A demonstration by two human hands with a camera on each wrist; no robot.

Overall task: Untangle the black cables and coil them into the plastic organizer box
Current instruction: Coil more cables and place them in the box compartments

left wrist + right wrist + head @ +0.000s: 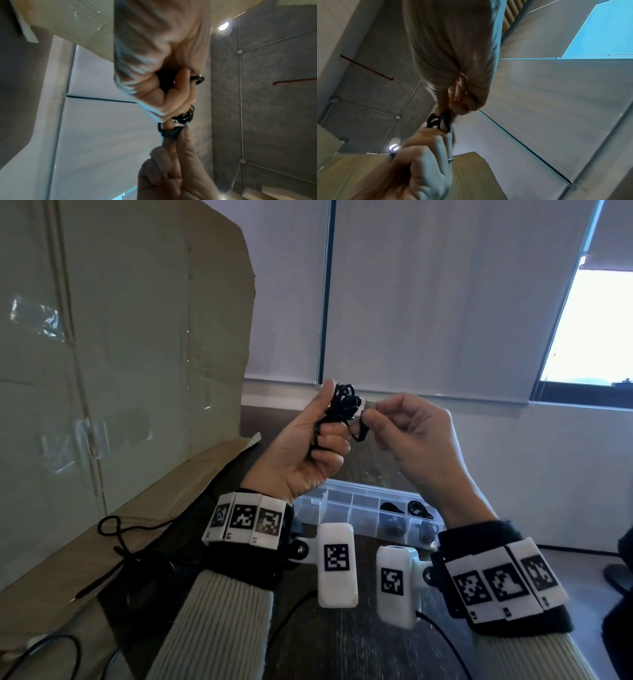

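A small coil of black cable [345,402] is held up above the table. My left hand [325,422] grips it, with the fingers curled round the loops and the thumb upright behind them. My right hand [371,414] pinches the cable's light-coloured plug end [369,405] just right of the coil. In the left wrist view the black cable [184,117] shows between my left hand [173,102] and my right hand [173,136]. The right wrist view shows the black cable [436,121] between both hands. The clear plastic organizer box [346,501] lies on the table below the hands, with coiled black cables [417,508] in its right compartments.
A large cardboard sheet [120,354] leans up at the left, its flap lying on the table. Another black cable [118,537] lies knotted on that flap. Thin black wires [442,635] run from the wrist cameras over the dark table [359,652]. A window [592,330] is at the right.
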